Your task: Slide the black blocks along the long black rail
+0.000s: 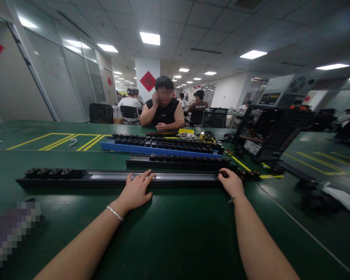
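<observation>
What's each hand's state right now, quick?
Left hand: open, fingers spread on the long black rail.
Right hand: closed, fingers pinching a small black part near the rail's right end.

Bench (175,233) green with yellow stripes (89,142). Near rail (105,183) black, its channel (183,177) silvery grey. Farther rail (160,150) blue; diamond poster (147,81) red.

Head camera | looks forward — slightly down | green table (177,237) close below
</observation>
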Motion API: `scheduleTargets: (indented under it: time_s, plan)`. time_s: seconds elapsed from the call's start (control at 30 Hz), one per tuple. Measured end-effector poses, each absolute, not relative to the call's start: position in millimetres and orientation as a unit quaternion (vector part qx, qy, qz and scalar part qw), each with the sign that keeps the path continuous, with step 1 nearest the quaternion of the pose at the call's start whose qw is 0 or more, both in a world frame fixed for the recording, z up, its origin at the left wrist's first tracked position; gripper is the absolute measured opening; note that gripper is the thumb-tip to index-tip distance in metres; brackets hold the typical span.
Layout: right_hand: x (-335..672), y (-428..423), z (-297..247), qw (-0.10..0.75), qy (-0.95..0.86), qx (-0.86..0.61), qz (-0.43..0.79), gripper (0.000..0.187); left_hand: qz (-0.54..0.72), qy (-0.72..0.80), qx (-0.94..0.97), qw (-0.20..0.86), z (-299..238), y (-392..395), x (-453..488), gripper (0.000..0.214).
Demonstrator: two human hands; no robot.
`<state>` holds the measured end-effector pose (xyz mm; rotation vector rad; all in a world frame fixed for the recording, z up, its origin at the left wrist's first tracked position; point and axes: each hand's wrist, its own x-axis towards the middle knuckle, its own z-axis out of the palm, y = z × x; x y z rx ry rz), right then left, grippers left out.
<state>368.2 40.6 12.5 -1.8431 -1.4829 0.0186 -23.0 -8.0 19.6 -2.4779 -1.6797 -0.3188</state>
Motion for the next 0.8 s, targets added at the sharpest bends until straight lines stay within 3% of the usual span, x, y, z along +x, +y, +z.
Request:
scheduleTargets:
  time_s: [0.8]
  plan:
    - [393.8,47.0,1.6,0.412,-0.456,-0.789,0.007,0.039,-0.104,-0.563,-0.818,0.058,22.1,-9.6,-21.9,0.065]
